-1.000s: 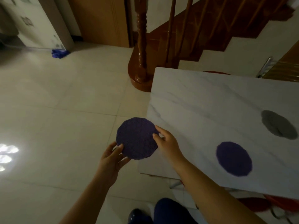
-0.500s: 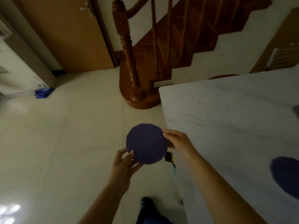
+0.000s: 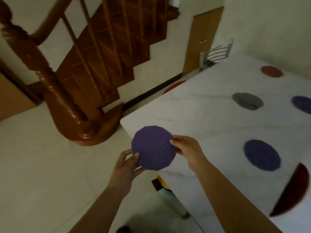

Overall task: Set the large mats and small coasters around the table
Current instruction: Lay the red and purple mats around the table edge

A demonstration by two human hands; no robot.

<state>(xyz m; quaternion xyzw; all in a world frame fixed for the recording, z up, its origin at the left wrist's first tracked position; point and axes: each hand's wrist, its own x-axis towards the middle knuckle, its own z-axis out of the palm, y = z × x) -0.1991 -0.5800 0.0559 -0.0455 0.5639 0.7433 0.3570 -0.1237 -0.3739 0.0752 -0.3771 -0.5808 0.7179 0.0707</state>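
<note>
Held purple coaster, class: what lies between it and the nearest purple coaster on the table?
Head view: the right hand pinching the held purple coaster, then bare table.

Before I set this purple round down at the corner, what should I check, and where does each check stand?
1. Grip: the left hand and right hand pinch opposite edges of the held purple round: ok.
2. Position: it straddles the edge of the table near the corner and is partly off it: not ok.
3. Landing spot: the tabletop just inside the corner is bare: ok.
4. Spacing: the laid purple round lies well apart from the held one: ok.
5. Height above the tabletop: cannot tell.
</note>
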